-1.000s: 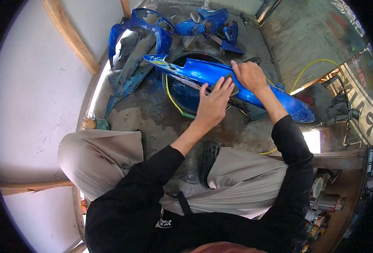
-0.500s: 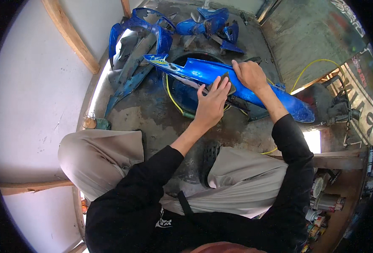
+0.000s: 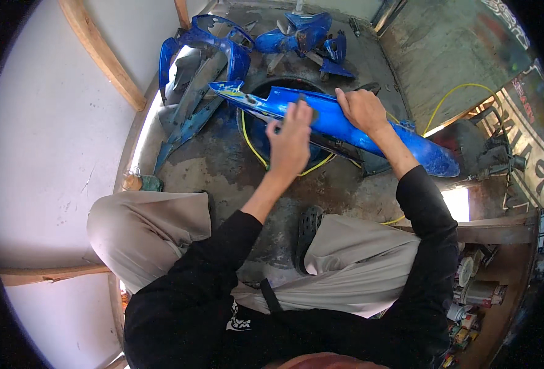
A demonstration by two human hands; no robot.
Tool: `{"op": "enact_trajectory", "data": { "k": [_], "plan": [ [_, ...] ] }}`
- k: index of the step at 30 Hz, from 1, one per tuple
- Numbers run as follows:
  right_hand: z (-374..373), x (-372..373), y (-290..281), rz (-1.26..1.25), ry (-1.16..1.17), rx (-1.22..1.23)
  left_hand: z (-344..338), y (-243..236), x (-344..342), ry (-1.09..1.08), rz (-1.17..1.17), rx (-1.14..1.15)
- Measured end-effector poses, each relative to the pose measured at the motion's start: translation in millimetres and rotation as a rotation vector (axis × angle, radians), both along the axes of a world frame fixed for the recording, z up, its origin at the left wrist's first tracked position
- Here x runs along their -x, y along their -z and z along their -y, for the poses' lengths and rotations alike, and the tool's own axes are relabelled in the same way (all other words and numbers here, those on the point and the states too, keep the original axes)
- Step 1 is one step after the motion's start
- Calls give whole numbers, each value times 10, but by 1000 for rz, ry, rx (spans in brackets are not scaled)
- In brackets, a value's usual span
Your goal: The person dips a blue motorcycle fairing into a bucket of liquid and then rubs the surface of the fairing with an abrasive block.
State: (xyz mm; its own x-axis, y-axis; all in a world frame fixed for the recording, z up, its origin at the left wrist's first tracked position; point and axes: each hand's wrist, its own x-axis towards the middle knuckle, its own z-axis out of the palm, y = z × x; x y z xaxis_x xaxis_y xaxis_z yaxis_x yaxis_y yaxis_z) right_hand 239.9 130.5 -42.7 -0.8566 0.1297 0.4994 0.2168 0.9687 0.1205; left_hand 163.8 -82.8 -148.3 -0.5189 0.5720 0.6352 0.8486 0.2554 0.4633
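Observation:
A long blue glossy plastic panel (image 3: 336, 120), like a motorcycle body fairing, lies slanted across a dark round tub (image 3: 287, 80). Toward its left tip the paint is worn to pale and yellowish patches. My right hand (image 3: 363, 111) grips the panel's upper edge right of its middle, fingers curled over it. Against the panel's face, left of that, my left hand (image 3: 290, 144) presses a small dark sanding pad (image 3: 314, 115). Motion smears its fingers, and they mostly cover the pad.
Other blue fairing pieces (image 3: 238, 55) lie on the floor at the back. Long worn panels (image 3: 189, 132) lean at the left. A yellow hose (image 3: 253, 149) runs by the tub. A jar (image 3: 132, 180) stands by the left wall, and paint cans (image 3: 481, 293) fill a shelf at lower right.
My left hand has slid left along the panel with the sanding pad. My right hand and the panel have stayed nearly in place.

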Motion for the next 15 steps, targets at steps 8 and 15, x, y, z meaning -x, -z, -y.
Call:
{"op": "enact_trajectory", "data": {
  "k": [8, 15],
  "plan": [
    [52, 49, -37, 9, 9, 17, 178, 112, 569, -105, 70, -90],
    [-22, 26, 43, -24, -6, -52, 36, 2, 116, -45, 33, -57]
  ]
}}
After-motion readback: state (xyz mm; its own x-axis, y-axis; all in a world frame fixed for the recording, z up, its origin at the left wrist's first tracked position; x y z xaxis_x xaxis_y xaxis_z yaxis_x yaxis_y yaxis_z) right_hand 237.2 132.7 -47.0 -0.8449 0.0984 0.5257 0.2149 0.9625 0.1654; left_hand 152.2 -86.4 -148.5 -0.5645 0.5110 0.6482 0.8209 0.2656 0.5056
